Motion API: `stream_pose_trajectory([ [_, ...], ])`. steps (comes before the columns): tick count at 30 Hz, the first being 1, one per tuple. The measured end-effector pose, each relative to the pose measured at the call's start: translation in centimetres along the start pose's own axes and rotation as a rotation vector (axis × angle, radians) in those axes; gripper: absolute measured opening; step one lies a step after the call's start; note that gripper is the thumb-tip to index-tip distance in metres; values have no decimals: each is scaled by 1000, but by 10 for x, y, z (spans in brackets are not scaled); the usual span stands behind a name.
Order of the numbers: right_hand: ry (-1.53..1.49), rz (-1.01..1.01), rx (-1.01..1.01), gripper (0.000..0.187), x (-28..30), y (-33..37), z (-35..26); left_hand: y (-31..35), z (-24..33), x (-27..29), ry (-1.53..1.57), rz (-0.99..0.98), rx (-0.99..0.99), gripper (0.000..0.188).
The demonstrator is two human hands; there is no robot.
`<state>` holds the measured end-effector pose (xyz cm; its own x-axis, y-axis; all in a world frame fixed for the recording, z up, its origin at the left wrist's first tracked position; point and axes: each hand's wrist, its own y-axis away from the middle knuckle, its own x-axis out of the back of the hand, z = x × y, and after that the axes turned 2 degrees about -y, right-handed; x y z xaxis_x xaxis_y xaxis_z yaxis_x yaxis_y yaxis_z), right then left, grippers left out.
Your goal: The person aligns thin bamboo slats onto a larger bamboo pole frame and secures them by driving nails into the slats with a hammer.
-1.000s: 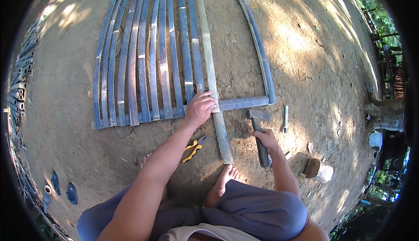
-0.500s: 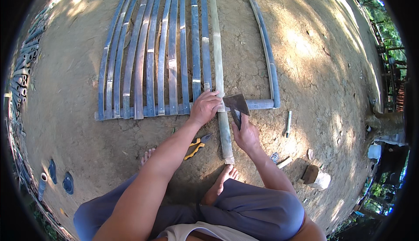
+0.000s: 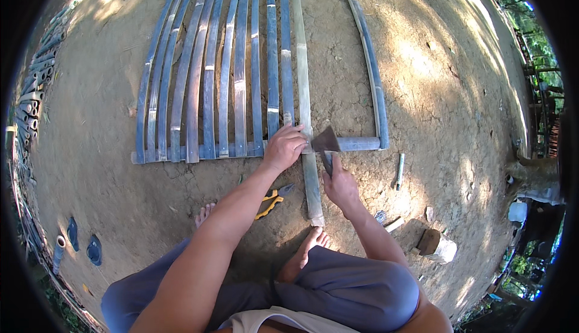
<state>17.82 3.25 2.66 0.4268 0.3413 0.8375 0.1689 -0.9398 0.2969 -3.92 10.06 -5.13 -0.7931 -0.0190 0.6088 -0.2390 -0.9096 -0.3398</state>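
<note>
A pale bamboo slat (image 3: pixel 303 68) lies lengthwise across the lower bamboo crossbar (image 3: pixel 359 144) of a slatted frame, and its near end reaches my bare foot. My left hand (image 3: pixel 285 148) is closed against the slat where it crosses the bar, fingertips on its surface. Whether anything small is pinched there, I cannot tell. In my right hand (image 3: pixel 341 186) is the dark handle of a hatchet (image 3: pixel 326 141), its metal head just right of the slat and close to my left fingertips. Several darker slats (image 3: pixel 239 86) are set side by side on the frame to the left.
Yellow-handled pliers (image 3: pixel 269 201) lie on the dirt between my arms. To the right are a marker-like stick (image 3: pixel 400 171), a small pile of nails (image 3: pixel 380 216), a bamboo piece (image 3: pixel 394 224) and a wooden block (image 3: pixel 436 246). Slippers (image 3: pixel 94 250) and stacked bamboo poles (image 3: pixel 30 107) are at the left.
The hatchet head has swung slightly and shifted away from the slat, toward the far side. My left hand stays in place on the slat.
</note>
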Motion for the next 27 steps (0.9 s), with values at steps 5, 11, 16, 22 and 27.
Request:
stream_pose_trajectory([
  [5, -114, 185, 74, 55, 13, 4, -5, 2, 1, 0, -24, -13, -11, 7],
  [11, -23, 172, 137, 49, 2, 4, -10, 1, 5, 0, 11, -9, 22, 5],
  [16, 58, -15, 26, 55, 12, -8, -17, 1, 6, 1, -20, -26, 46, 5],
  [22, -27, 85, 79, 54, 4, 1, -16, 5, 4, -5, 9, -9, 38, 8],
  [27, -45, 73, 65, 56, 18, -6, -21, 6, 3, 0, 4, -25, 61, 11],
])
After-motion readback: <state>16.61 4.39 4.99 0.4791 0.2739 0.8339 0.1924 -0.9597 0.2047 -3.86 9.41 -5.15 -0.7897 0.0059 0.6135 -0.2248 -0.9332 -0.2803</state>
